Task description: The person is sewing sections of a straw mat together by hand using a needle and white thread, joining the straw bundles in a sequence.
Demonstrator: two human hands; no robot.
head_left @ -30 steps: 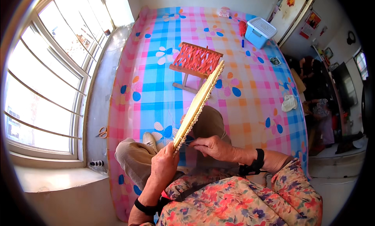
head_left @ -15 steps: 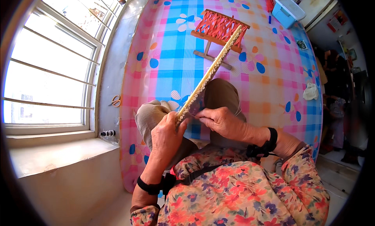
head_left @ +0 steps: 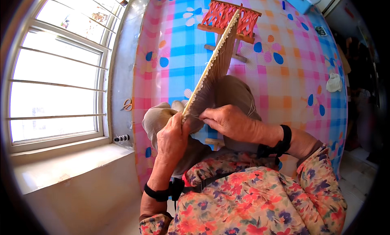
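Observation:
A long narrow pale-yellow strip [head_left: 211, 63] with a row of small whitish knots or loops runs from my lap up to the far stool. From its right side hangs a brown sheet of fine threads [head_left: 211, 87]. My left hand [head_left: 171, 135] is closed round the strip's near end. Just to the right, my right hand [head_left: 227, 120] pinches a thin pale string, which stretches across to the strip beside my left fingers. The fingertips of both hands are partly hidden. A loose length of string [head_left: 252, 108] hangs over my right knee.
A wooden stool with red woven strapping [head_left: 229, 18] stands beyond my knees on a checked, flowered mat [head_left: 264, 87]. Scissors [head_left: 127, 104] and a small black-and-white coil [head_left: 121, 138] lie by the window. A blue bin [head_left: 300, 1] and white cloth [head_left: 334, 83] are at the right.
The strip has turned more upright and its thread sheet shows more broadly. My hands stay near its lower end, the right still pinching string. The whole view has shifted slightly.

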